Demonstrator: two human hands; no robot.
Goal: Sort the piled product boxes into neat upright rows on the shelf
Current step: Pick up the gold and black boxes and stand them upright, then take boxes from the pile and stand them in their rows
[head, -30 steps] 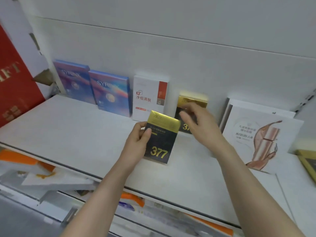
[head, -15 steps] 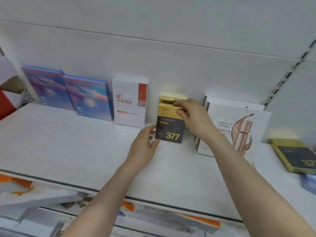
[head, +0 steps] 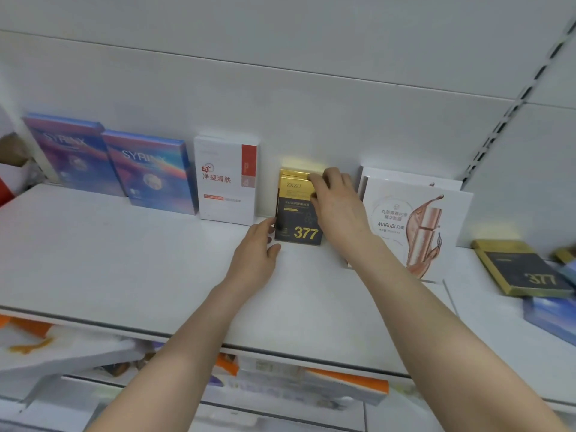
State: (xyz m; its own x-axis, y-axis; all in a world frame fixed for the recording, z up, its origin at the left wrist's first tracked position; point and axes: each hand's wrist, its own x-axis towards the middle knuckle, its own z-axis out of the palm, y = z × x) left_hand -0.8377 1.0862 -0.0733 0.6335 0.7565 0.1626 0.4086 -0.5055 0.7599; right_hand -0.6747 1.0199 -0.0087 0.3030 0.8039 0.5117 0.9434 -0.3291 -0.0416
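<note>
The black-and-gold 377 box (head: 298, 213) stands upright on the shelf (head: 124, 260), just right of the white box (head: 226, 180). It looks light, stiff and glossy, best held by its side edges. The right hand (head: 338, 204) has fingers (head: 321, 185) closed over its top right corner; the left hand (head: 257, 255) rests open, fingers apart, touching its lower left edge.

A pale grey back panel (head: 280, 88) rises at the rear, crossed by horizontal seams. At right, a slotted upright rail (head: 511, 110) runs diagonally. At far left, a brown cardboard flap (head: 12, 148) shows, blurred.
</note>
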